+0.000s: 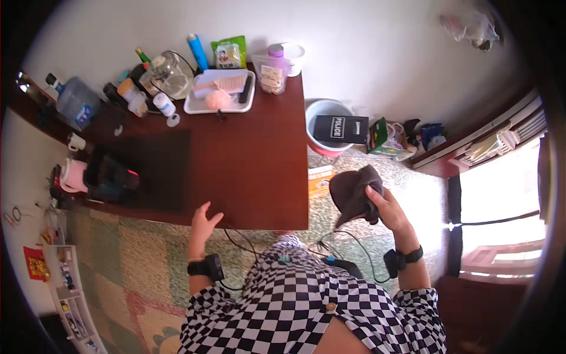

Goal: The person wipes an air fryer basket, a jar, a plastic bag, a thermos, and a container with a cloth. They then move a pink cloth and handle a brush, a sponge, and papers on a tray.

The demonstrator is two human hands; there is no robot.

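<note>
My right hand (385, 207) grips a dark brimmed cap (356, 192), its crown crumpled, its rounded brim pointing left. The cap is in the air to the right of a reddish-brown wooden table (252, 168). At the table's near edge my left hand (204, 223) holds nothing, with thumb and fingers apart; whether it touches the wood I cannot tell. A dark mat (161, 168) covers the table further left, and a black appliance or container (108, 177) stands on it.
A white tray (190, 106) with a comb lies at the table's back, near a zip pouch (270, 73) and a large water bottle (79, 104). Beyond the right edge stand a grey basin (316, 110), a green box (379, 139) and an orange carton (320, 181). Cables hang by my body.
</note>
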